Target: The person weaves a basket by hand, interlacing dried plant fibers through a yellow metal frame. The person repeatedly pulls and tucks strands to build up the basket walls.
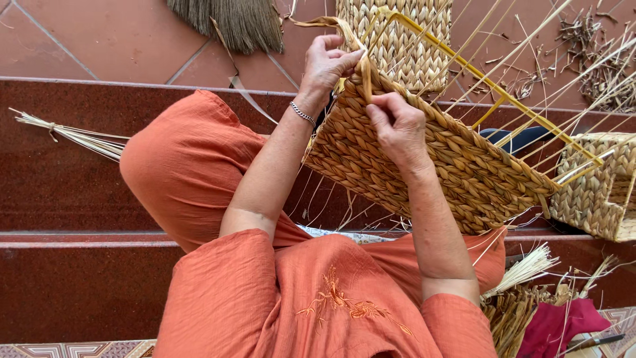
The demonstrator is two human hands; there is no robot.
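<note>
red tiled steps underlie mid-weave work: left hand [326, 63] pinches a strand [331, 25] above the basket [424, 159] rim, right hand [397, 126] fingers press beside it; next, pull snug

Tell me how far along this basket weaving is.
Done: the basket's facing side is fully woven. In hand: the left hand pulls a fibre strand at the rim while the right hand presses the weave. Left: the yellow frame and loose straw stakes beyond remain bare.
</note>
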